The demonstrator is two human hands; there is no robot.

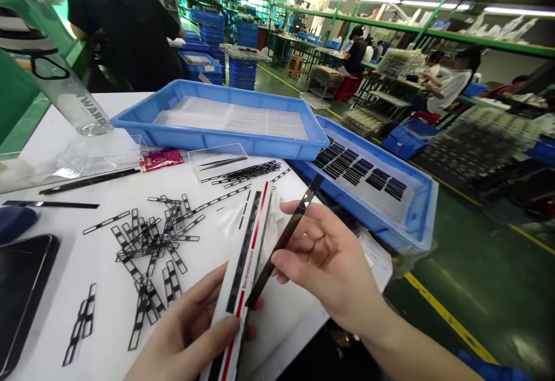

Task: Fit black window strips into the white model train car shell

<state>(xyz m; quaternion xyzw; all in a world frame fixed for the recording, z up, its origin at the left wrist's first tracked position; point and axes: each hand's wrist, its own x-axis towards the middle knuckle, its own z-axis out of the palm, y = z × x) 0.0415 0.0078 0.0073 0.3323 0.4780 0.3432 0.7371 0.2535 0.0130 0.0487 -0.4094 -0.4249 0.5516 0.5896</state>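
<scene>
Bordrestaurant shell [249, 269] called for a light hold by its long edges

In the head view, the only one, this long white piece with a red stripe was held above the table [78, 259], towards the right-hand edge, its near end cut off at the bottom of the view. The left hand [191, 326] was closed on its near part, thumb across the striped face and fingers underneath, some tips showing past the other side. The shell looked hollow and light, probably moulded plastic, stiff along its length. Its printed face seemed smooth, so a thumb there might slide or mark the lettering; gripping the long edges, with fingers supporting from below, looked the safer hold. A hard squeeze at the middle could have flexed thin sides.

The right hand [333, 265] pinched a dark strip [289, 232] about midway between thumb and fingers, tilted beside the shell. Its lower end was right by the shell's side; whether they touched could not be told. The strip looked thin, glossy and likely bendy, easy to smear, so it seemed best taken by its narrow edges with little pressure.

Small black frames [158, 241] lay scattered over the middle and left of the table, probably thin enough to tangle or snap, with more bunched towards the far edge, just short of a blue tray [225, 138]
</scene>
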